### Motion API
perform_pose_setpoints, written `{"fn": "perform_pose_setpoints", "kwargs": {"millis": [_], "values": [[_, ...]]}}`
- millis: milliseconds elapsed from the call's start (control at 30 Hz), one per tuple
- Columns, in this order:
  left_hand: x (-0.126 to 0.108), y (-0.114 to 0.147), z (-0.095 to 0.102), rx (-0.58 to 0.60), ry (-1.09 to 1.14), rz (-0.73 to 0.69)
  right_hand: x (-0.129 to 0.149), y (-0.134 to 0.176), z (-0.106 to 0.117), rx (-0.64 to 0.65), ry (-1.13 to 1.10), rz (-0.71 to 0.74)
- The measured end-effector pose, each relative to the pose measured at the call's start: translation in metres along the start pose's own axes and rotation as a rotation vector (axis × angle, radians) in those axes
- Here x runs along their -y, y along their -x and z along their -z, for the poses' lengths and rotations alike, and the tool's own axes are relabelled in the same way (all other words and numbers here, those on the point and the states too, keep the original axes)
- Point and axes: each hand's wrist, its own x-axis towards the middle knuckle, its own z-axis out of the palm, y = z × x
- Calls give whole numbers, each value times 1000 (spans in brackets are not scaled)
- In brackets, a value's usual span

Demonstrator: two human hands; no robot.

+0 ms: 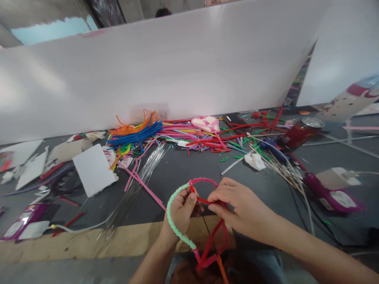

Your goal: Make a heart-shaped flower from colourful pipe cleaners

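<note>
A ring of twisted pipe cleaners (pixel 173 225), mint green on one side and pink and red on the other, surrounds the fingers of my left hand (pixel 182 209). That hand pinches the ring's upper left, where a red pipe cleaner (pixel 203 201) meets the pink part. My right hand (pixel 237 205) grips the red pipe cleaner between thumb and fingers, just right of the left thumb. Below the hands, red lengths and an orange pipe cleaner (pixel 222 270) hang from the ring's lower end. The right fingers partly hide the ring's right side.
Loose pipe cleaners (pixel 133 134) in many colours lie along the white partition (pixel 177 67). Thin metal wires (pixel 148 165) spread left of centre. A white card (pixel 94 169) stands left; a red can (pixel 303 132), a blue glue gun (pixel 272 148) and a purple packet (pixel 334 195) are at right.
</note>
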Motion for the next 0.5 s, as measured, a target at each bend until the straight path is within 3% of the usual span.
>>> {"fn": "perform_pose_setpoints", "kwargs": {"millis": [167,367,500], "values": [[5,-2,-5,-52,-25,-14,-7,8,-16,-132,115,136],[11,-2,-7,-125,1,-74,-1,15,-33,-78,-163,-70],[21,-2,-6,-78,177,2,-14,22,-23,-212,-149,-123]]}}
